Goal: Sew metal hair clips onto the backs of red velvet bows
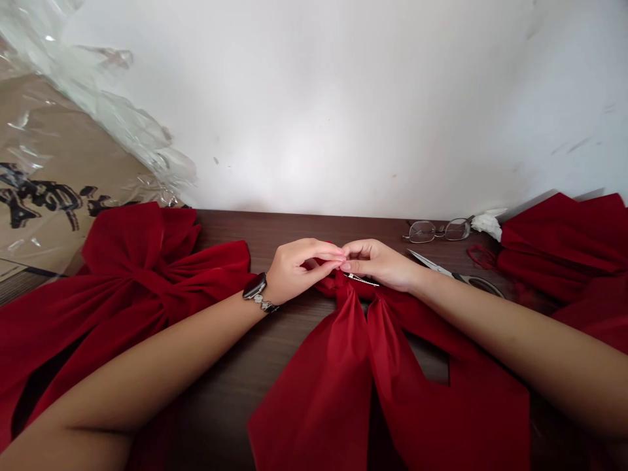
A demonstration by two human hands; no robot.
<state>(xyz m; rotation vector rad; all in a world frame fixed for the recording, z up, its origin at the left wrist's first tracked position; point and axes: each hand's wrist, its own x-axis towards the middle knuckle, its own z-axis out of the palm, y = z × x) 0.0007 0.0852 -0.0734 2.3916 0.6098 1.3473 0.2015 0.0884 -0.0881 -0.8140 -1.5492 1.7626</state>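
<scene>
A red fabric bow (318,386) lies on the dark wooden table, its two wide tails spreading toward me. At its gathered centre, my left hand (307,261) is closed in a pinch, thumb and fingers together. My right hand (377,261) pinches at the same spot, and the fingertips of both hands meet. Red cloth runs up into the fingers, but the exact bit they grip is hidden. Just below the right hand, a slim metal clip (363,280) rests against the bow.
Another large red bow (147,278) lies at the left, more red fabric (564,248) at the right. Scissors (454,275), eyeglasses (439,230) and a crumpled white tissue (488,224) are right of the hands. A plastic-wrapped cardboard box (53,144) stands by the white wall (314,111).
</scene>
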